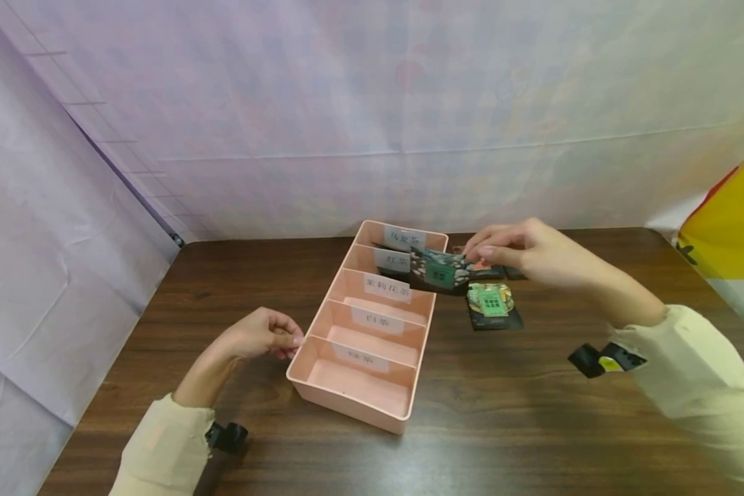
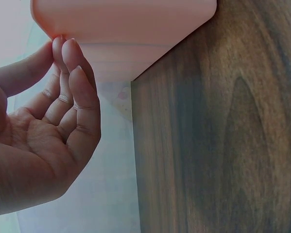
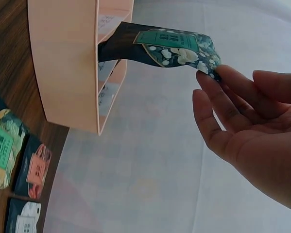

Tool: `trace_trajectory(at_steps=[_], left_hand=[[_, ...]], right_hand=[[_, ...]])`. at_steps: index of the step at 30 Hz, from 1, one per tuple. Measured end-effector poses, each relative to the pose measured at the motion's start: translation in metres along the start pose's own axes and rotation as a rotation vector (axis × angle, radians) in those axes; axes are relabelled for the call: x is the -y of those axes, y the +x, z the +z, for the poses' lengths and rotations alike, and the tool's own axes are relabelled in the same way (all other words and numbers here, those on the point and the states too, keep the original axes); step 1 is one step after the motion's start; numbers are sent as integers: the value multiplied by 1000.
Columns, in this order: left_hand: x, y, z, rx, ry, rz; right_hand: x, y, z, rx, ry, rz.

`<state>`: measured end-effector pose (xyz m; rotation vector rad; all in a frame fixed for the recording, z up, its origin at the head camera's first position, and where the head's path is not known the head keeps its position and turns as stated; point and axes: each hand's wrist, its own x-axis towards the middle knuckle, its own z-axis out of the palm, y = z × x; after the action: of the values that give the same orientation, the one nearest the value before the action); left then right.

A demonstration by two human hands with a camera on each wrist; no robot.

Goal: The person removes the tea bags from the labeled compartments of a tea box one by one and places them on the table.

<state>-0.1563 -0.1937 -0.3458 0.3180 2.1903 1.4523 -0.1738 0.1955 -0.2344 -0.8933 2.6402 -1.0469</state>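
Observation:
A pink divided box (image 1: pixel 350 408) stands on the table, its compartments marked with white handwritten labels. My left hand (image 1: pixel 252 336) pinches its left rim near the front corner, thumb and fingertips right at the edge in the left wrist view. Over the box's right side, my right hand (image 1: pixel 530 253) pinches one end of a dark tea sachet (image 3: pixel 169 46) with a green label and white flowers. The sachet's other end overlaps the rear compartments, close to the red-tea label (image 1: pixel 392 261).
Right of the box lies a tea sachet (image 1: pixel 496 308) with a green label. Behind it, partly under my right hand, are a sachet with an orange label (image 3: pixel 36 170) and one with a white label (image 3: pixel 26 221). A pale curtain (image 1: pixel 322 138) hangs behind the table.

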Motion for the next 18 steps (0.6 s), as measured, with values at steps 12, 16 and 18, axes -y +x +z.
trace_trajectory(at_steps=[12,16,18], left_hand=[[-1,-1,0,1,3,1],[0,0,-1,-1,5,-2],[0,0,-1,0,8,0]], right_hand=[[-16,-15,-14,-25,-90,-33],[-22,-20,-17,-27,-117,-17],[-25,-23,-19,-32,-129,-12]])
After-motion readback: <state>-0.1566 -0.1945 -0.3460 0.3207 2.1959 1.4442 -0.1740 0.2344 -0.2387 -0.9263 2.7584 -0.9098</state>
